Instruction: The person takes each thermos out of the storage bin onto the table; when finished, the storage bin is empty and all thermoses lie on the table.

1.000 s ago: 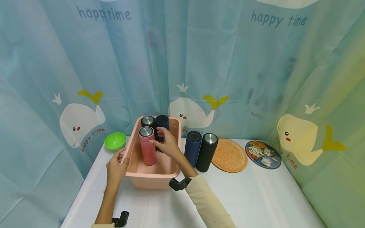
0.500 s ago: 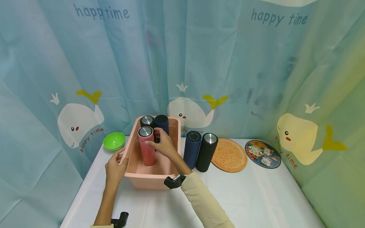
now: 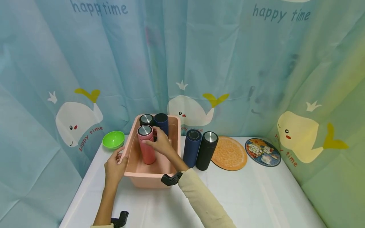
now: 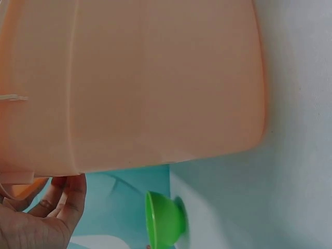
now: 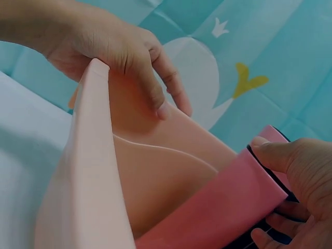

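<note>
Our loaded bench (image 3: pixel 251 196)

The pink tub (image 3: pixel 149 182) holds a black bottle (image 3: pixel 146 119), a blue bottle (image 3: pixel 162 122) and, nearest us, a pink bottle (image 3: pixel 147 151). Our left hand (image 3: pixel 115 165) grips the tub; our right hand (image 3: pixel 163 144) has its fingers round the pink bottle.

Head view: bright, diffuse light, with a yellow-green cast on the right of the curtain (image 3: pixel 339 91); metallic lids (image 3: pixel 211 137) glint, and a faint, soft-edged shadow lies on the bench (image 3: pixel 256 199) before the tub (image 3: pixel 149 182). Wrist views: dimmer, greyer; left, broad shadow beside the tub; right, soft sheen along the pink bottle (image 5: pixel 218 202).
</note>
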`<move>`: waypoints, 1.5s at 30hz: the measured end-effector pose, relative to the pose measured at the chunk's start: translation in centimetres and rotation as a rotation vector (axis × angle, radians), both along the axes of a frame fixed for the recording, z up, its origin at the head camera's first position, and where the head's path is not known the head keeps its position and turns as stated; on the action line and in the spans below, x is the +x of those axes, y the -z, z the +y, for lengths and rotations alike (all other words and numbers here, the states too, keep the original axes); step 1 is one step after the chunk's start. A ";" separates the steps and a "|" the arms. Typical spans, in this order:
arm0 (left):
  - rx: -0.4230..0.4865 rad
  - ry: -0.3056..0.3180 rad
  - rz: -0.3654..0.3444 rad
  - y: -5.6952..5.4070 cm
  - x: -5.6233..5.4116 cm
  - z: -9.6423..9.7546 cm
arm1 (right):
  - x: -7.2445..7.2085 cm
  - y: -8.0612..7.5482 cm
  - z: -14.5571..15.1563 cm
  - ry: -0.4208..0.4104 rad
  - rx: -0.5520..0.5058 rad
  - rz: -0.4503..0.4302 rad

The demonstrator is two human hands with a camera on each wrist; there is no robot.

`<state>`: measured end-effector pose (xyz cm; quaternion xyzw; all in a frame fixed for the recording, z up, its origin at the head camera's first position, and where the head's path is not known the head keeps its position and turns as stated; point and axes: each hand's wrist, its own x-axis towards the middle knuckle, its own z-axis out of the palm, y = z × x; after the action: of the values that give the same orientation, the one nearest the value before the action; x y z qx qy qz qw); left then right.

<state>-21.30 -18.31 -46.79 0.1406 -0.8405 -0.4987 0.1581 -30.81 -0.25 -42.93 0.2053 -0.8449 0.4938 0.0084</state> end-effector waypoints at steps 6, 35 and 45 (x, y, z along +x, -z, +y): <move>-0.007 -0.013 0.020 0.0 0.0 0.0 | -0.2 0.0 -0.3 0.008 0.017 -0.018; 0.001 -0.018 0.021 0.2 0.1 0.2 | -0.3 0.2 -0.5 0.034 0.018 -0.038; -0.002 -0.013 0.052 0.3 -0.1 0.1 | -0.4 0.5 -0.5 0.036 0.046 0.020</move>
<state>-21.35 -18.24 -47.11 0.1327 -0.8358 -0.5002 0.1834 -31.18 -0.75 -43.43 0.1953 -0.8595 0.4718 0.0210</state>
